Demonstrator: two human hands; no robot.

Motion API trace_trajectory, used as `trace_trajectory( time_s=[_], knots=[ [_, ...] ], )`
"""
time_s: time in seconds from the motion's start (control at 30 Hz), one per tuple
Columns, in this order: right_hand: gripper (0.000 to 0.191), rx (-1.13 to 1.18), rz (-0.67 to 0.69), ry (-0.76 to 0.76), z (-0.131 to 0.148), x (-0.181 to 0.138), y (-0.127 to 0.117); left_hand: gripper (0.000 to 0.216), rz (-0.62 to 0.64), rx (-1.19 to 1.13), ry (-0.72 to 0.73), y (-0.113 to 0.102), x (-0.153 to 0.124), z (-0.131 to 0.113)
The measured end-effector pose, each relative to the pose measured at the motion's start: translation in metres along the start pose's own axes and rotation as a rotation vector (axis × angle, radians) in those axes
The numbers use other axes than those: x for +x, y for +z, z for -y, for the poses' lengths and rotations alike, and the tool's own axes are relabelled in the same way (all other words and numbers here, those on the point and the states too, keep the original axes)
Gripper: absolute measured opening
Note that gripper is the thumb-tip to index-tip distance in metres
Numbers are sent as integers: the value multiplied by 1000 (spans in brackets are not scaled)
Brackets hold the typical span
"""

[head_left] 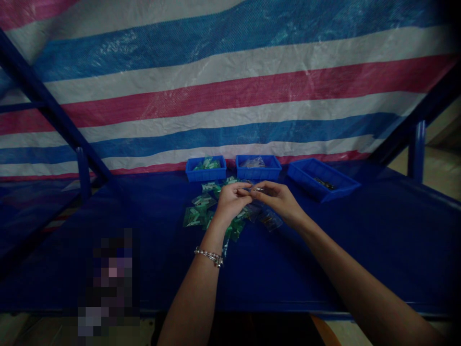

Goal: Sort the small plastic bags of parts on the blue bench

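My left hand (230,199) and my right hand (277,198) meet over the blue table (360,250), fingertips pinched together on a small clear plastic bag (252,190) held between them. The left wrist wears a beaded bracelet (209,255). Under and around both hands lies a heap of small bags with green contents (201,209), spread toward the left. A few clear bags (268,220) lie below the right hand.
Three blue trays stand at the back: the left tray (206,174) holds green bags, the middle tray (258,170) clear bags, the right tray (324,188) a few dark small parts. A striped tarp (230,96) hangs behind. Blue frame posts (83,178) rise at both sides.
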State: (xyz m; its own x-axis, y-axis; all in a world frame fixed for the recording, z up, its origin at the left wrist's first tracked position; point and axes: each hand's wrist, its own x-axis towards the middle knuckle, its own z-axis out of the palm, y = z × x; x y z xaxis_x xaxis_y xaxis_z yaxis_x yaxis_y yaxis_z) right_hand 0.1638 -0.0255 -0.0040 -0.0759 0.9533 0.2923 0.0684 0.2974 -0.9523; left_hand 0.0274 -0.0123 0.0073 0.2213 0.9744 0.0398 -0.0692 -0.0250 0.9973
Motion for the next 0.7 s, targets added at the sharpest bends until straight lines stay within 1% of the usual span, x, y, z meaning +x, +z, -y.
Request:
trace_trajectory(
  time_s=[0.23,0.4,0.57,0.7],
  knots=[
    [27,71,-47,15,-1,0,0,25,33,-2,32,0,-2,2],
    [25,105,-98,47,-3,0,-1,13,102,35,57,-2,1,8],
    [22,168,-106,76,-4,0,-1,11,112,84,58,-4,1,7],
    [22,193,-71,102,-1,-1,1,10,104,143,76,-4,2,9]
  ],
)
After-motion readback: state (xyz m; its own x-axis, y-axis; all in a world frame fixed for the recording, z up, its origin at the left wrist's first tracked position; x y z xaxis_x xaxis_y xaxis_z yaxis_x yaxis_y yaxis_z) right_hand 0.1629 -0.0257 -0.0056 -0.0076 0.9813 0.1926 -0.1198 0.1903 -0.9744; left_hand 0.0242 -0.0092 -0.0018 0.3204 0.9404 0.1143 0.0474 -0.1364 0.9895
